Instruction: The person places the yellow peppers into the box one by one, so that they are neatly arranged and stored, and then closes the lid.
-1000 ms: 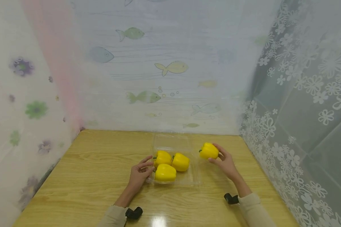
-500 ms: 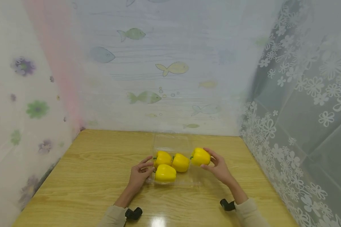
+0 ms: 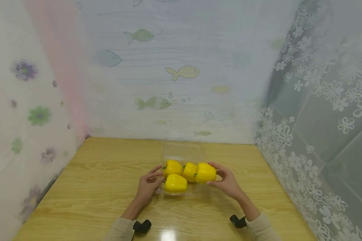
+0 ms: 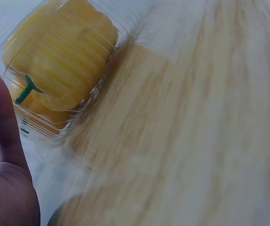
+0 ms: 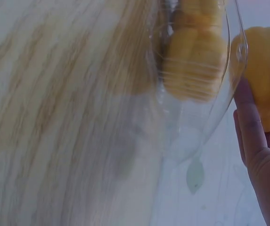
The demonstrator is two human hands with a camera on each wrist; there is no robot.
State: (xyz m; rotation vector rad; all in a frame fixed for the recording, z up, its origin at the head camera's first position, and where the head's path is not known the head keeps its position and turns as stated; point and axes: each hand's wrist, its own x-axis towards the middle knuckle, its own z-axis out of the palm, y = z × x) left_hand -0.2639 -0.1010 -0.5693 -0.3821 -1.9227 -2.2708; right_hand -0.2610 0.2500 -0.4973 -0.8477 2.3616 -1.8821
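A clear plastic clamshell tray [image 3: 196, 191] lies open on the wooden table [image 3: 102, 174], its lid [image 3: 182, 152] folded back. Three yellow bell peppers sit in it: one at the back left [image 3: 172, 167], one at the back middle [image 3: 189, 171], one at the front [image 3: 175, 183]. My right hand [image 3: 224, 182] grips a fourth yellow pepper [image 3: 205, 172] just above the tray's right side, beside the middle one; in the right wrist view that pepper [image 5: 266, 80] shows past the tray's rim. My left hand [image 3: 147, 184] rests with relaxed fingers [image 4: 3, 122] against the tray's left edge [image 4: 54, 134].
Patterned plastic curtains close in the table: fish at the back [image 3: 181, 72], flowers at the left [image 3: 37, 115], white lace at the right [image 3: 319, 110]. Bare wood surrounds the tray on every side.
My right hand has carried the fourth pepper leftward from the table's right part to just over the tray's right side. The left hand and the three peppers have stayed put.
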